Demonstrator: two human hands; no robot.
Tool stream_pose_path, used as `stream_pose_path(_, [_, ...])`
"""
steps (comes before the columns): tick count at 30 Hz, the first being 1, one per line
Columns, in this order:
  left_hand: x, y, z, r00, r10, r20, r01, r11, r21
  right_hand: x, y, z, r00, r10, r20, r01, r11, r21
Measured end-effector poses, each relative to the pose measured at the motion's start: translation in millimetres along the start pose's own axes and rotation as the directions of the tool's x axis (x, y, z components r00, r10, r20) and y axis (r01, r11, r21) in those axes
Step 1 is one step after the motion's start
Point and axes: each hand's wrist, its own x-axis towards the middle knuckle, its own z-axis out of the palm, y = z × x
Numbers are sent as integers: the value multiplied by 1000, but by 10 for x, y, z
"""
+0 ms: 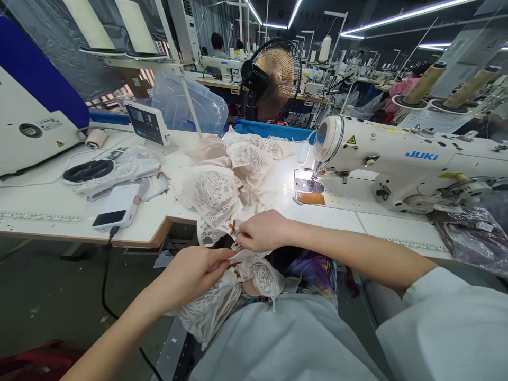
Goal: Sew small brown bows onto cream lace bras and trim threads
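Note:
White lace bras lie heaped on the sewing table, one bra (pixel 214 193) hanging over its front edge. My right hand (pixel 262 230) is closed in a pinch on that bra near a small brown bow. Just below and to the left, my left hand (pixel 194 275) pinches the edge of another lace bra (pixel 260 272) that rests on my lap. The fingertips of both hands nearly meet, and the fabric partly hides them. To the right stands a JUKI sewing machine (pixel 373 153), its lamp lighting the needle plate (pixel 308 182).
A white power bank (pixel 117 206) with a black cable lies at the left, near a black oval ring (pixel 88 170) on pale fabric. Behind them stand a control panel (pixel 146 124) and a clear plastic bin (pixel 186 103). A fan (pixel 278 76) is beyond the table.

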Motion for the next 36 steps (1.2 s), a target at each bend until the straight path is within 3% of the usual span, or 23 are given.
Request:
stream_pose_path(5, [-37, 39, -29, 998, 11, 58, -16, 996, 92, 0, -87, -58, 992, -7, 125, 17, 997, -79])
stream_pose_path(10, [-55, -5, -39, 993, 41, 109, -28, 993, -118, -77, -28, -11, 988, 1, 157, 14, 996, -92])
stream_pose_path(15, [-22, -14, 21, 983, 72, 167, -23, 960, -279, -99, 58, 120, 991, -1, 137, -9, 998, 70])
stream_pose_path(20, [42, -101, 91, 964, 87, 251, 53, 863, -503, -252, 275, 227, 990, -136, -31, 138, 921, 365])
stream_pose_path(23, [86, -190, 175, 932, 84, 352, 162, 773, -614, -357, 490, 338, 985, -170, 33, 136, 877, 460])
stream_pose_path(28, [162, -279, 333, 883, 112, 456, 273, 667, -693, -439, 729, 563, 996, -82, 45, 48, 863, 504])
stream_pose_path(36, [296, -306, 481, 799, 264, 540, 207, 723, -659, -471, 786, 664, 990, -92, 104, 11, 799, 602])
